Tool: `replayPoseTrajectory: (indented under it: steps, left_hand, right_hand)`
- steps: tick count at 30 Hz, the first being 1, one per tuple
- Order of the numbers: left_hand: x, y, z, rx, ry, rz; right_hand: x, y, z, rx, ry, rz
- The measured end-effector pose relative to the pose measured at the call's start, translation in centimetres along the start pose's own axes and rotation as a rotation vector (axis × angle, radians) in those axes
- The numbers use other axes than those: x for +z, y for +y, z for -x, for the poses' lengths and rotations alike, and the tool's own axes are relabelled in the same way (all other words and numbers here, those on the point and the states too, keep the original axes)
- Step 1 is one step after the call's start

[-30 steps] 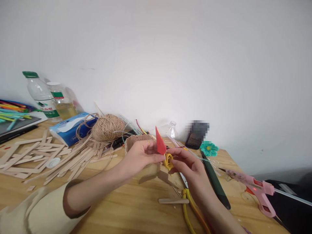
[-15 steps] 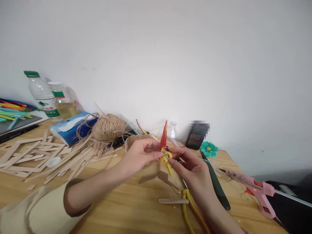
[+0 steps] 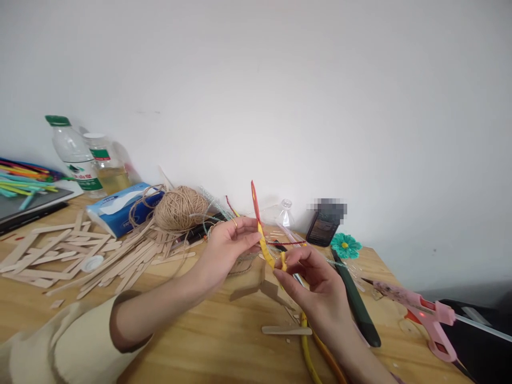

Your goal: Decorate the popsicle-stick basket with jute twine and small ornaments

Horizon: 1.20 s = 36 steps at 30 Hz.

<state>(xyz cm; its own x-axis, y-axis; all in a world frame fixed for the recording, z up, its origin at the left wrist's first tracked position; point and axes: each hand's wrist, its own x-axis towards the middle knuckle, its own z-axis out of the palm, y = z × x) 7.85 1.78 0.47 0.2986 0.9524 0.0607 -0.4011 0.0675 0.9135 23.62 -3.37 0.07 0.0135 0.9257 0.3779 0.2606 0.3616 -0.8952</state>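
Between my two hands stretches a thin red and yellow strip (image 3: pixel 265 250), perhaps ribbon or paper; I cannot tell which. My left hand (image 3: pixel 232 242) pinches it where the red upper part, standing upright and pointed, meets the yellow. Lower down, the thumb and fingers of my right hand (image 3: pixel 314 272) grip the yellow end, which curls into a small loop. Below the hands, a folded piece of cardboard (image 3: pixel 250 290) rests on the wooden table (image 3: pixel 192 341). A wooden stick (image 3: pixel 286 330) lies in front of it, touching yellow cords (image 3: pixel 306 346).
At the right are a pink glue gun (image 3: pixel 420 314), a dark green tool (image 3: pixel 356 298), a teal flower (image 3: pixel 346 245) and a phone (image 3: pixel 324 226). Leftward lie popsicle sticks (image 3: pixel 120 261), a ball of twine (image 3: pixel 182 208), a tissue pack (image 3: pixel 120 210) and bottles (image 3: pixel 82 165).
The red part has turned from broad to edge-on and shifted left. My right hand has drawn the yellow part down and away; its large loop has opened into a longer strip with a small curl.
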Motion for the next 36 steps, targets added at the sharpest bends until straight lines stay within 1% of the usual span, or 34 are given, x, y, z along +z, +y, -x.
replayPoseTrajectory:
  steps: [3, 4, 6, 8, 10, 12, 15, 17, 19, 27, 33, 36]
  left_hand:
    - [0.2, -0.1, 0.2, -0.004, 0.045, 0.044]
    - [0.3, -0.1, 0.3, -0.023, 0.038, 0.045]
    - [0.5, -0.2, 0.5, -0.095, -0.026, 0.030]
    - [0.7, -0.2, 0.7, -0.176, -0.098, 0.002]
    - [0.8, -0.2, 0.8, -0.206, -0.110, -0.030]
    - [0.8, -0.2, 0.8, -0.190, -0.079, -0.054]
    - [0.7, -0.3, 0.7, -0.168, -0.051, -0.076]
    - [0.6, -0.4, 0.6, -0.152, -0.041, -0.090]
    - [0.6, -0.5, 0.5, -0.129, -0.031, -0.106]
    - [0.5, -0.2, 0.7, -0.021, 0.015, -0.161]
    - [0.2, 0.4, 0.6, 0.022, 0.047, -0.210]
    - [0.1, 0.8, 0.7, 0.047, 0.052, -0.233]
  right_hand:
    - [0.1, 0.4, 0.3, -0.058, 0.067, -0.038]
    - [0.2, 0.5, 0.4, -0.085, 0.093, -0.040]
    - [0.2, 0.7, 0.6, -0.143, 0.117, -0.013]
    - [0.2, 0.8, 0.8, -0.194, 0.103, 0.033]
    - [0.1, 0.8, 0.9, -0.223, 0.043, 0.073]
    - [0.0, 0.6, 0.9, -0.198, -0.005, 0.073]
    - [-0.1, 0.2, 0.6, -0.065, -0.026, -0.006]
    - [-0.2, -0.2, 0.2, 0.011, -0.092, 0.001]
    - [-0.2, -0.6, -0.1, 0.035, -0.181, 0.063]
    - [-0.2, -1.2, 0.1, 0.008, -0.366, 0.163]
    - [-0.5, -0.7, 0.2, -0.042, -0.427, 0.118]
    - [-0.9, -0.7, 0.3, -0.101, -0.459, 0.101]
